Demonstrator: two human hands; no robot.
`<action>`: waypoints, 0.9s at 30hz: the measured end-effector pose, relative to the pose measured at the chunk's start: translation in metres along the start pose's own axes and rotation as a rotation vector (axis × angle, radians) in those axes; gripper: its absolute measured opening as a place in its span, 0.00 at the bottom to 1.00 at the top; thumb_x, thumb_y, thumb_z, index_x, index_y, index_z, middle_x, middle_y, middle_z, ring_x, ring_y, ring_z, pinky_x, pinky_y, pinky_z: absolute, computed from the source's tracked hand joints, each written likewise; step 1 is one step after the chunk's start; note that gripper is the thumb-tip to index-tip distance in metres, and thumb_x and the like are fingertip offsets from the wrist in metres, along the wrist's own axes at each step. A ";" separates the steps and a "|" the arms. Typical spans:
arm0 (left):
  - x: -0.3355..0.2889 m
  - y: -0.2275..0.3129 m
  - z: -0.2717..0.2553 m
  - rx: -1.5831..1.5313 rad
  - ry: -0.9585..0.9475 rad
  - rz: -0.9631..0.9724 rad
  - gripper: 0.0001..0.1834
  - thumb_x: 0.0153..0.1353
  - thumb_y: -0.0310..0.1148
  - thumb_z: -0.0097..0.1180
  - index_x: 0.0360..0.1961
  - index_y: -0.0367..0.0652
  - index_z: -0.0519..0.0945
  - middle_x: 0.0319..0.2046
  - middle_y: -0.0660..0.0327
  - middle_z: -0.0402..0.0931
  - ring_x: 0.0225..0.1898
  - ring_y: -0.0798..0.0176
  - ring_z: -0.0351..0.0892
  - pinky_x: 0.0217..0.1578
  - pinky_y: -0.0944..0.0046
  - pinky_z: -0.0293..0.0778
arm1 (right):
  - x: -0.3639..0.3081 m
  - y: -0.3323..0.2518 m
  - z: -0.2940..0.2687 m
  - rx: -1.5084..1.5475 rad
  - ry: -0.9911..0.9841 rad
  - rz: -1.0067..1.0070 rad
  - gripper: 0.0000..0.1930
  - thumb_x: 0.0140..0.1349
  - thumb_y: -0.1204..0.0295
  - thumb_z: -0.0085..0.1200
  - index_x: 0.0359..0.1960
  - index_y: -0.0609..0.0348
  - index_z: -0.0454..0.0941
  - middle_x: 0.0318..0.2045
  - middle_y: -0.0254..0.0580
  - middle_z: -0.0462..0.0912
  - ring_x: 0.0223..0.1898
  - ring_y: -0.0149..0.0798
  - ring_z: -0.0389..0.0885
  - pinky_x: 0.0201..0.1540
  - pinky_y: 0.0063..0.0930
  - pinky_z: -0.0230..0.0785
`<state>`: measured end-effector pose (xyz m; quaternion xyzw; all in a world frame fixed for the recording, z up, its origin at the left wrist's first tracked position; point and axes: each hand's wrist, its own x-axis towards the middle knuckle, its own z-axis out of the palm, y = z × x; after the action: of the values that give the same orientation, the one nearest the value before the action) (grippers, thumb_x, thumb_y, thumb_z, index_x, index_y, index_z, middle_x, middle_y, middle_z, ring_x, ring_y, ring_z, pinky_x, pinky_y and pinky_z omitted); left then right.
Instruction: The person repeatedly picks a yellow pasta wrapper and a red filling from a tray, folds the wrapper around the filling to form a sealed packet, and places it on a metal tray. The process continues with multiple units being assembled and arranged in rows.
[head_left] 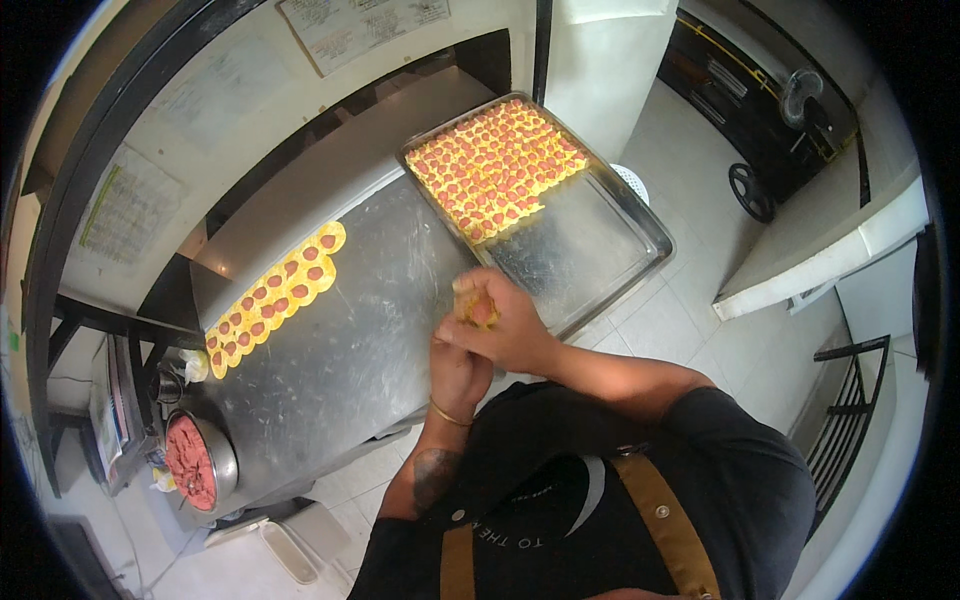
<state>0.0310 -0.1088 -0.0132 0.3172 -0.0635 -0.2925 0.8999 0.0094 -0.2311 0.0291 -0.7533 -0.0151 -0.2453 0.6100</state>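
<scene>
Blurred piece (483, 310), partly covered
The right hand (512, 322) hides part of it and of the left hand (460, 372) (the leftmost wall sheet (130, 205) is unreadable).

The metal tabletop (375, 275) carries two rows of meat-dotted yellow rounds (285, 293), a steel bowl (228, 466) and a large tray (590, 238).

Both hands are brought together in front of the body, at the near corner of the baking tray (605, 225). The right hand (515, 318) has its fingers curled inward, with the thumb reaching across to the left. The left hand (462, 368) meets it from below; its fingers are partly hidden. The right arm is bent, its forearm crossing leftward on the near side of the tray. The left forearm, tattooed, rises steeply toward the tray corner.
</scene>
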 end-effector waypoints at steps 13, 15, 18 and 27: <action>0.050 -0.062 0.048 -0.017 0.125 -0.182 0.22 0.77 0.37 0.49 0.66 0.36 0.73 0.63 0.54 0.77 0.65 0.52 0.76 0.69 0.49 0.68 | 0.036 0.056 -0.120 -0.067 -0.248 0.033 0.19 0.53 0.66 0.71 0.42 0.56 0.75 0.40 0.48 0.82 0.42 0.54 0.85 0.45 0.43 0.77; 0.066 -0.065 0.066 -0.169 0.137 -0.245 0.26 0.79 0.41 0.44 0.69 0.35 0.69 0.65 0.52 0.75 0.67 0.51 0.73 0.71 0.47 0.64 | 0.045 0.077 -0.138 -0.091 -0.221 -0.070 0.19 0.53 0.66 0.71 0.42 0.55 0.75 0.43 0.48 0.82 0.43 0.54 0.84 0.44 0.43 0.78; 0.090 -0.078 0.075 -0.238 0.125 -0.301 0.32 0.81 0.50 0.38 0.72 0.36 0.65 0.67 0.50 0.73 0.69 0.50 0.71 0.73 0.46 0.60 | 0.043 0.119 -0.158 -0.042 -0.243 0.007 0.20 0.53 0.66 0.71 0.44 0.54 0.76 0.45 0.47 0.82 0.45 0.55 0.83 0.49 0.45 0.77; 0.188 -0.136 0.029 -0.027 0.165 -0.405 0.40 0.78 0.61 0.39 0.72 0.34 0.62 0.57 0.45 0.80 0.58 0.53 0.81 0.61 0.54 0.75 | 0.076 0.183 -0.242 -0.428 -0.358 0.068 0.22 0.56 0.62 0.68 0.51 0.54 0.81 0.40 0.47 0.84 0.44 0.57 0.80 0.56 0.53 0.65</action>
<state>0.1108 -0.3166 -0.0863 0.3340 0.0795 -0.4412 0.8291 0.0500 -0.5234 -0.0755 -0.8964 -0.0453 -0.0854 0.4326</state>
